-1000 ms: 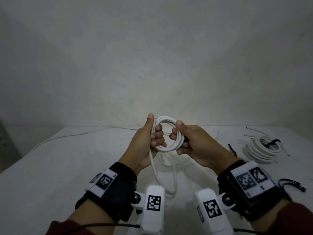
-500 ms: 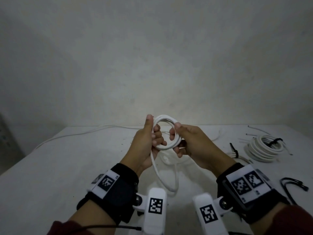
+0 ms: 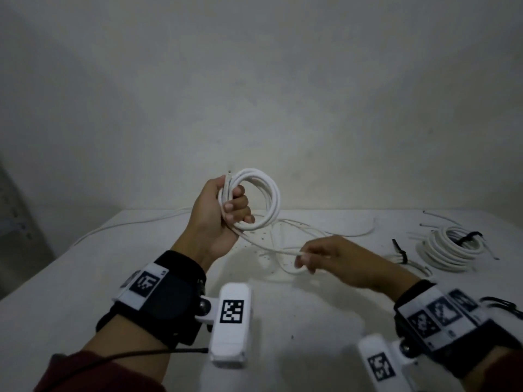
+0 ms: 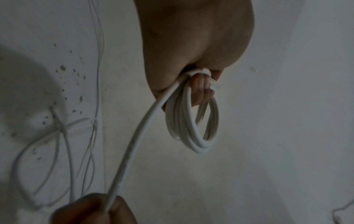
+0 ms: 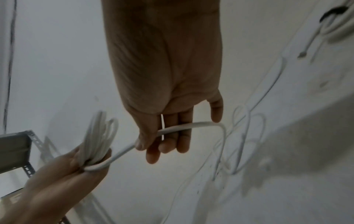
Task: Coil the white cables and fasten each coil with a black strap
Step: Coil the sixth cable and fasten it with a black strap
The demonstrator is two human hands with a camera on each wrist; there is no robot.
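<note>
My left hand (image 3: pixel 226 210) is raised above the white table (image 3: pixel 85 278) and grips a coil of white cable (image 3: pixel 268 199) with several loops; the same coil (image 4: pixel 193 125) hangs below the fist in the left wrist view. A loose run of that cable (image 3: pixel 266 246) leads down to my right hand (image 3: pixel 305 258), which pinches it between thumb and fingers (image 5: pixel 153 144) low over the table. Beyond the right hand the slack cable (image 5: pixel 222 136) lies in loops on the table. A loose black strap (image 3: pixel 399 248) lies to the right.
A finished white coil (image 3: pixel 450 247) bound with a black strap lies at the right of the table. Another black strap (image 3: pixel 506 304) lies by my right wrist. A long white cable (image 3: pixel 127 224) trails off to the back left. A wall stands behind the table.
My right hand has let go of the coil and dropped to the right, taking hold of the loose cable. My left hand has lifted the coil higher.
</note>
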